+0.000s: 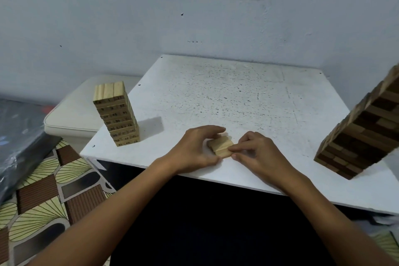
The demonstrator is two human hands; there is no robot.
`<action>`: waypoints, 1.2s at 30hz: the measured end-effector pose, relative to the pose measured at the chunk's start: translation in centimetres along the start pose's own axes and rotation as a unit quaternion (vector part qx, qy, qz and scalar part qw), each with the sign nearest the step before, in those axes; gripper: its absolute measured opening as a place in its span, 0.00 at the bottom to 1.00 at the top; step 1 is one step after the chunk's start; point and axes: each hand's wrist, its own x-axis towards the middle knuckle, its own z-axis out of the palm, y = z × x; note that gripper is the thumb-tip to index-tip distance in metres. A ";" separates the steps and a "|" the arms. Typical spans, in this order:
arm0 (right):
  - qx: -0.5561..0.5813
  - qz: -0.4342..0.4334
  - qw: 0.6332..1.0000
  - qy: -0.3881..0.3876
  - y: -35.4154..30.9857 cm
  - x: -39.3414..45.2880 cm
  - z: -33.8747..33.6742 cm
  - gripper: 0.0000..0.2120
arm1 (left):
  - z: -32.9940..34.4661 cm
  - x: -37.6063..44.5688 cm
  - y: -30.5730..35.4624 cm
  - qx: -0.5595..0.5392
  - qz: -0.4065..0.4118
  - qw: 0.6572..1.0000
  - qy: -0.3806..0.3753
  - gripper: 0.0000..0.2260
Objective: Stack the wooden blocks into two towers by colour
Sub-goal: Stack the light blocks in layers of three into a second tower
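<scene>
Both hands, left hand (pixel 195 149) and right hand (pixel 258 153), pinch a flat row of three pale blocks (pixel 220 147) near the table (pixel 237 93) front edge. One pale tower (pixel 116 113) with printed numbers, mostly unreadable, stands at the left edge; one mixed tower (pixel 364 134) right

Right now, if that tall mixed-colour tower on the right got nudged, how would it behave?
The mixed tower would likely tip easily: it is tall for its narrow base. Its loose stacked blocks would probably scatter rather than fall as one piece. It stands near the table's front edge, so some blocks might drop off.
</scene>
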 end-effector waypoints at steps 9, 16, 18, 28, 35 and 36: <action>0.051 0.037 0.998 0.023 -0.6 -1.1 0.1 0.09 | -1.1 1.2 0.3 -0.010 0.018 0.993 -0.113 0.39; 0.296 0.114 0.940 0.128 -2.2 -0.4 0.8 0.14 | 1.5 0.5 1.3 -0.274 -0.055 0.956 0.087 0.22; 0.410 0.141 0.889 0.149 -3.1 -0.1 1.3 0.17 | 2.2 0.6 2.1 -0.345 -0.093 0.925 0.127 0.22; 0.502 0.138 0.836 0.172 -5.8 1.2 3.8 0.62 | 4.0 0.7 3.9 -0.484 -0.128 0.841 0.207 0.32; 0.494 0.138 0.836 0.193 -5.7 1.6 4.5 0.37 | 4.6 0.8 3.5 -0.481 -0.117 0.843 0.210 0.35; 0.496 0.140 0.835 0.193 -5.7 1.6 4.5 0.36 | 4.6 0.8 3.4 -0.480 -0.118 0.844 0.207 0.34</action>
